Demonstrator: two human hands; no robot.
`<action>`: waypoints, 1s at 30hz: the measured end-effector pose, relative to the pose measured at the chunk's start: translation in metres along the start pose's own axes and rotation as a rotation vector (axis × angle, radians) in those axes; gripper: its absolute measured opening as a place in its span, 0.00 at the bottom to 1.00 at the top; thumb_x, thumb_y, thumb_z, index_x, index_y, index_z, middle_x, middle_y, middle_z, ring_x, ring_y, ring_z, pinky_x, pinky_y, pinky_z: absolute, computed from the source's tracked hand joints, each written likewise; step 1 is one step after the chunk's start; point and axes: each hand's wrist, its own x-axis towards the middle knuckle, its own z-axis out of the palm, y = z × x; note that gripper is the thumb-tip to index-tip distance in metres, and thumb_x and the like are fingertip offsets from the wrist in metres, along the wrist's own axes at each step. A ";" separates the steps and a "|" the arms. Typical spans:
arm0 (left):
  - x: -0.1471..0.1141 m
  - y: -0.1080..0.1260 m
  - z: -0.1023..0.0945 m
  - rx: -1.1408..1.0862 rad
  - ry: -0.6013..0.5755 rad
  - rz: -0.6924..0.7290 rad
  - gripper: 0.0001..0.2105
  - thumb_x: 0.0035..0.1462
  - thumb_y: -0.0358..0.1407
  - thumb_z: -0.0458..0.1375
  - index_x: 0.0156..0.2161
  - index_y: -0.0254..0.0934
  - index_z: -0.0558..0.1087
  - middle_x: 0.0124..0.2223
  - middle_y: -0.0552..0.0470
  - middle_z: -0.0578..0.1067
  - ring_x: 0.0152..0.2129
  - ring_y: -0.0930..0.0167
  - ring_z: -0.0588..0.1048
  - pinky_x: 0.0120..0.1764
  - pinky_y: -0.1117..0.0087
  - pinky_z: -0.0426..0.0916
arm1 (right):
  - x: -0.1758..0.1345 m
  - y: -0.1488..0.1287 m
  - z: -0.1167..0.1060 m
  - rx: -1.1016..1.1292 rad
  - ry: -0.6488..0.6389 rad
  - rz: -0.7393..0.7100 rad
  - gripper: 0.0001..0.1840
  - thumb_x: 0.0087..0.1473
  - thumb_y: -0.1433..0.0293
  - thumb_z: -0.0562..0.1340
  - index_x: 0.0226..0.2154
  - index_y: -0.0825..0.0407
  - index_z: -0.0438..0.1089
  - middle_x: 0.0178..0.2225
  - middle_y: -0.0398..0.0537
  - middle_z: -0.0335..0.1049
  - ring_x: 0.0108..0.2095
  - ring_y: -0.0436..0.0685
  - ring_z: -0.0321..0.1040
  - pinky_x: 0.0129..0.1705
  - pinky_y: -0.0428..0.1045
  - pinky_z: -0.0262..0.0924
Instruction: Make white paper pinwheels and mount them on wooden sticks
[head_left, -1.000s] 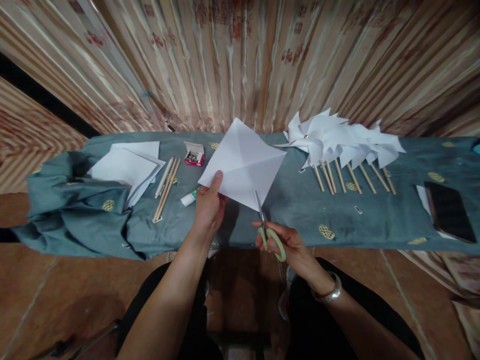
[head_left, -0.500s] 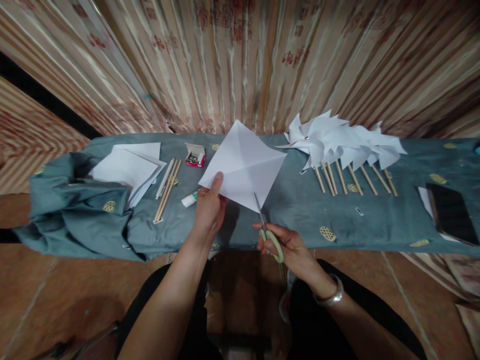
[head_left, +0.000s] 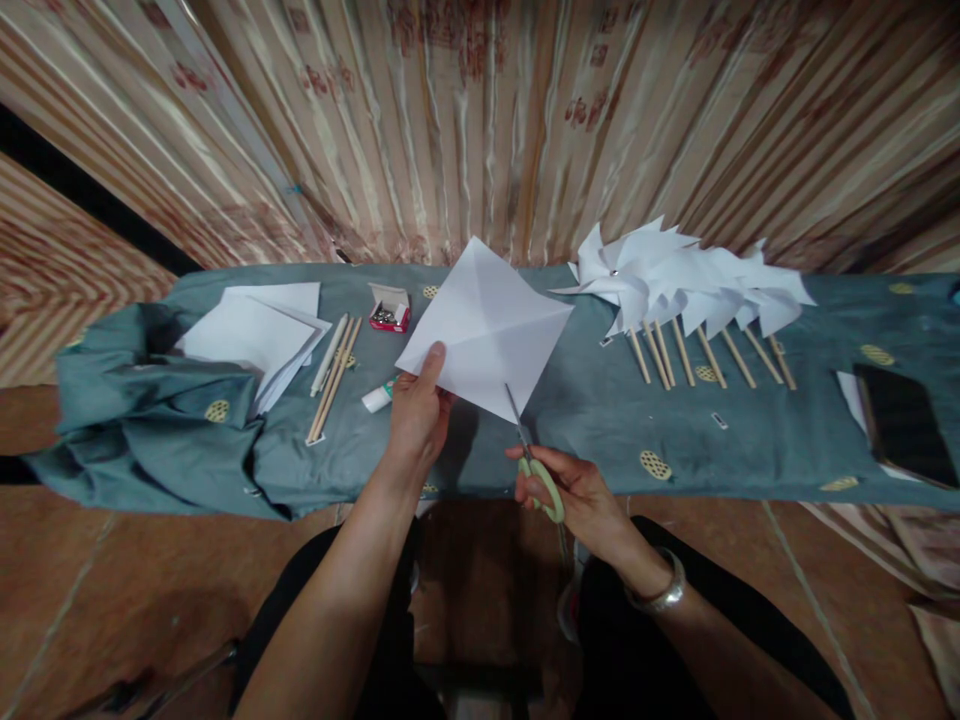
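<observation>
My left hand [head_left: 420, 408] pinches the lower left edge of a white paper square [head_left: 484, 325], thumb on top and fingers underneath. The sheet is held up like a diamond, with crossing fold lines. In my right hand [head_left: 570, 490] is a pair of scissors [head_left: 541, 487] with pale green handles. Their blades are at the paper's near corner, one blade lying over the sheet and pointing toward its middle. How far the paper is cut there I cannot tell.
On the cloth-covered table [head_left: 525, 465], white paper sheets [head_left: 251, 335], wooden sticks [head_left: 335, 385], a small red box [head_left: 390, 308] and a glue tube [head_left: 379, 397] lie left. Several paper pinwheels [head_left: 690, 275] on sticks and a phone [head_left: 904, 425] lie right. A curtain [head_left: 480, 130] hangs behind.
Almost nothing differs. The scissors' tip has shifted very slightly left and up on the sheet, and the handles look a little closer together.
</observation>
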 end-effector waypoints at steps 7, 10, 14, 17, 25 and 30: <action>-0.002 0.000 0.003 0.016 0.002 -0.009 0.04 0.55 0.30 0.64 0.37 0.35 0.77 0.38 0.49 0.83 0.42 0.68 0.80 0.46 0.72 0.74 | -0.002 -0.004 0.001 -0.034 0.015 0.005 0.21 0.50 0.57 0.69 0.44 0.50 0.74 0.26 0.42 0.72 0.25 0.49 0.67 0.29 0.47 0.66; -0.005 -0.002 0.004 0.023 -0.014 -0.027 0.06 0.52 0.31 0.66 0.37 0.34 0.77 0.37 0.48 0.83 0.43 0.66 0.80 0.46 0.70 0.74 | -0.002 -0.005 0.000 -0.080 0.014 -0.013 0.22 0.52 0.56 0.67 0.46 0.50 0.73 0.28 0.43 0.73 0.27 0.50 0.69 0.30 0.47 0.66; -0.008 -0.007 0.004 0.017 -0.044 -0.047 0.09 0.50 0.32 0.68 0.37 0.33 0.77 0.36 0.47 0.82 0.43 0.64 0.80 0.46 0.68 0.74 | -0.002 -0.007 -0.002 -0.105 0.025 -0.041 0.23 0.53 0.54 0.66 0.47 0.50 0.72 0.29 0.44 0.73 0.28 0.50 0.69 0.31 0.47 0.66; -0.009 -0.010 0.004 0.022 -0.050 -0.057 0.12 0.47 0.34 0.69 0.37 0.33 0.77 0.35 0.46 0.82 0.43 0.63 0.80 0.45 0.67 0.75 | -0.002 -0.008 -0.001 -0.112 0.041 -0.049 0.24 0.52 0.53 0.66 0.46 0.51 0.72 0.29 0.44 0.73 0.27 0.50 0.68 0.31 0.47 0.66; -0.009 -0.012 0.003 0.033 -0.041 -0.063 0.14 0.43 0.37 0.72 0.35 0.34 0.77 0.36 0.46 0.82 0.42 0.61 0.80 0.42 0.66 0.76 | -0.001 -0.010 0.000 -0.104 0.066 -0.035 0.24 0.51 0.52 0.67 0.45 0.51 0.73 0.27 0.43 0.72 0.26 0.49 0.67 0.29 0.46 0.65; -0.008 -0.011 0.003 0.017 -0.045 -0.059 0.15 0.42 0.36 0.72 0.36 0.34 0.77 0.36 0.46 0.82 0.42 0.61 0.80 0.43 0.67 0.75 | 0.000 -0.009 -0.001 -0.101 0.077 0.001 0.24 0.49 0.54 0.68 0.44 0.51 0.73 0.26 0.42 0.72 0.25 0.49 0.67 0.28 0.46 0.65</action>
